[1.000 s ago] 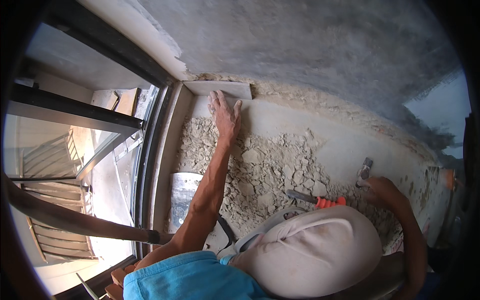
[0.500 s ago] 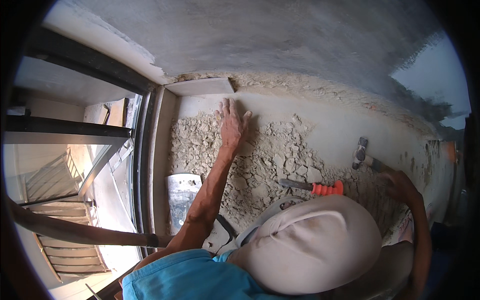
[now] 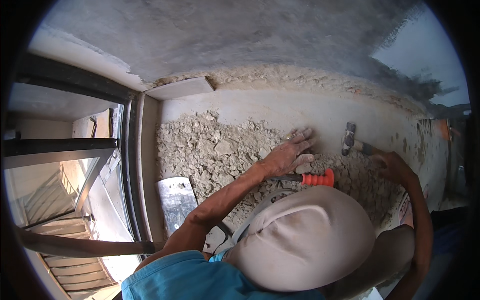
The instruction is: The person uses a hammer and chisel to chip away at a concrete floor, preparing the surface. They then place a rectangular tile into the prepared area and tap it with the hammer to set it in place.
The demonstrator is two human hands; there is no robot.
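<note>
My left hand reaches over broken, crumbly rubble, its fingers stretched out and holding nothing. It lies where the rubble meets a smooth pale strip. Just below it is a chisel with a ribbed orange-red hand guard; the wrist hides part of its dark shaft. Farther right, my right hand is closed around the handle of a hammer. The hammer's dusty head rests or hovers over the pale strip; I cannot tell which.
A black-framed window runs along the left side. A rectangular tile leans at the foot of the grey plastered wall. A worn metal plate lies at the lower left of the rubble. A beige cap blocks the lower middle.
My left hand has moved right, from the pale strip near the tile to beside the chisel. My right hand keeps hold of the hammer. The whole view has shifted slightly.
</note>
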